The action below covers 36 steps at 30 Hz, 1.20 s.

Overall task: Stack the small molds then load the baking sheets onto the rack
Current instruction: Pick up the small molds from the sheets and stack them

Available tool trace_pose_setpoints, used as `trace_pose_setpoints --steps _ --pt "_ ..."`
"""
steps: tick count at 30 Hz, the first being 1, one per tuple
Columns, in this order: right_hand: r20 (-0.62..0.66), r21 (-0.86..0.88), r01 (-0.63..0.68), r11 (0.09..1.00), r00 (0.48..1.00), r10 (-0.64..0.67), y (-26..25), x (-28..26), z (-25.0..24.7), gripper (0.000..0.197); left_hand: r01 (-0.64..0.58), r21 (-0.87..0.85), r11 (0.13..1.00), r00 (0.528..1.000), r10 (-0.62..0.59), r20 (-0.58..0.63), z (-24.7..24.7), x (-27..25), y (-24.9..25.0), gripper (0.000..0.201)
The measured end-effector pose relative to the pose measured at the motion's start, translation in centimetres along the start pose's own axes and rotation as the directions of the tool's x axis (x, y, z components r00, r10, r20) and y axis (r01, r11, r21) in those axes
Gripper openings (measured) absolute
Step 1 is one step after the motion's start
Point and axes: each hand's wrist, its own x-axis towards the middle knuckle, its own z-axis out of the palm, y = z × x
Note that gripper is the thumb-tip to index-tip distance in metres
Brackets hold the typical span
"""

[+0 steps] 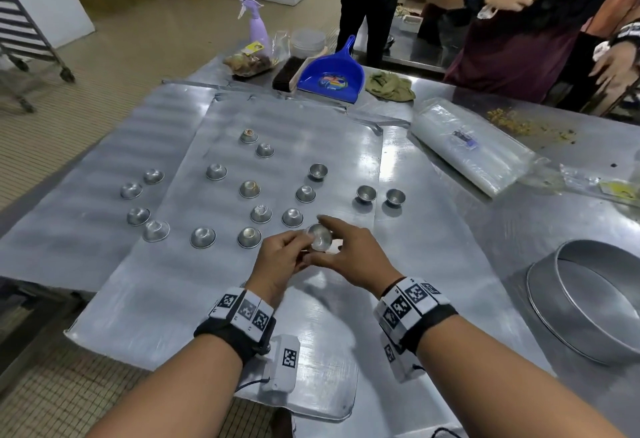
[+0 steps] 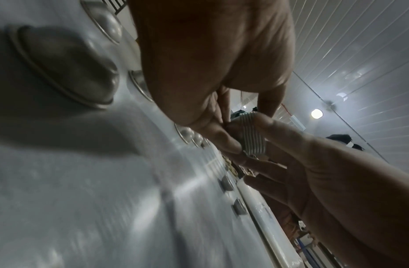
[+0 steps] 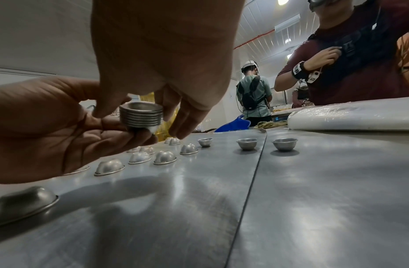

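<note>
Your stack of small molds (image 3: 141, 116) sits above the baking sheet (image 1: 332, 146), rims up, its base hidden in your left hand (image 1: 280, 261), whose grip cradles it; your right hand (image 1: 349, 250) pinches its rim. Loose molds (image 1: 249, 189) dot the tabletop (image 1: 554, 215).

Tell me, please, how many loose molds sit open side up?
3 upright molds: one mid-sheet, two side by side to its right. The left hand and right hand may hide more.
</note>
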Motion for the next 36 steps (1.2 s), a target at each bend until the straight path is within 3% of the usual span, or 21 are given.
trace_pose_setpoints --steps 2,4,7,9,17,21,24,29,34,36 --pt "0.001 0.084 -0.017 0.996 1.0 0.017 -0.7 -0.1 -0.1 0.09 -0.013 -0.018 1.0 0.999 0.012 -0.041 -0.9 -0.5 0.9 0.018" --pt "-0.014 0.102 -0.034 0.994 0.999 0.036 -1.0 -0.3 -0.3 0.074 -0.033 -0.054 0.998 0.994 0.027 -0.106 -2.0 -1.0 1.7 0.016" --pt "0.008 -0.003 -0.032 0.999 0.999 0.032 -0.7 -0.6 0.0 0.046 -0.067 -0.069 0.995 0.978 0.052 -0.204 -3.6 -2.1 2.5 0.019" --pt "0.069 -0.051 -0.018 0.999 0.997 0.021 -0.7 -0.9 0.8 0.039 -0.078 -0.063 0.995 0.964 0.059 -0.26 -4.6 -3.3 2.8 0.018" --pt "0.327 -0.188 0.17 0.967 0.94 -0.102 -3.6 -1.2 5.8 0.045 -0.135 -0.115 0.984 0.892 0.07 -0.446 -8.2 -8.7 2.0 0.008" --pt "0.431 -0.258 0.26 0.931 0.893 -0.13 -5.2 -0.9 8.7 0.057 -0.116 -0.117 0.986 0.871 0.044 -0.489 -10.0 -10.7 1.3 0.01" --pt "0.484 -0.352 0.301 0.886 0.869 -0.102 -5.6 -0.8 10.2 0.054 -0.077 -0.111 0.991 0.872 0.013 -0.489 -11.1 -11.5 1.0 0.009" --pt "0.401 -0.352 0.237 0.906 0.912 -0.082 -4.6 -0.5 10.7 0.039 -0.078 -0.093 0.993 0.882 0.025 -0.47 -11.7 -11.3 1.1 0.009" --pt "0.289 -0.306 0.144 0.941 0.956 -0.052 -2.9 -0.6 8.7 0.054 -0.072 -0.043 0.996 0.909 0.048 -0.415 -10.8 -10.0 0.7 0.009" --pt "0.242 -0.295 0.114 0.949 0.969 -0.041 -2.0 -0.7 7.6 0.044 -0.063 -0.031 0.998 0.918 0.046 -0.393 -10.1 -9.3 0.4 0.013"
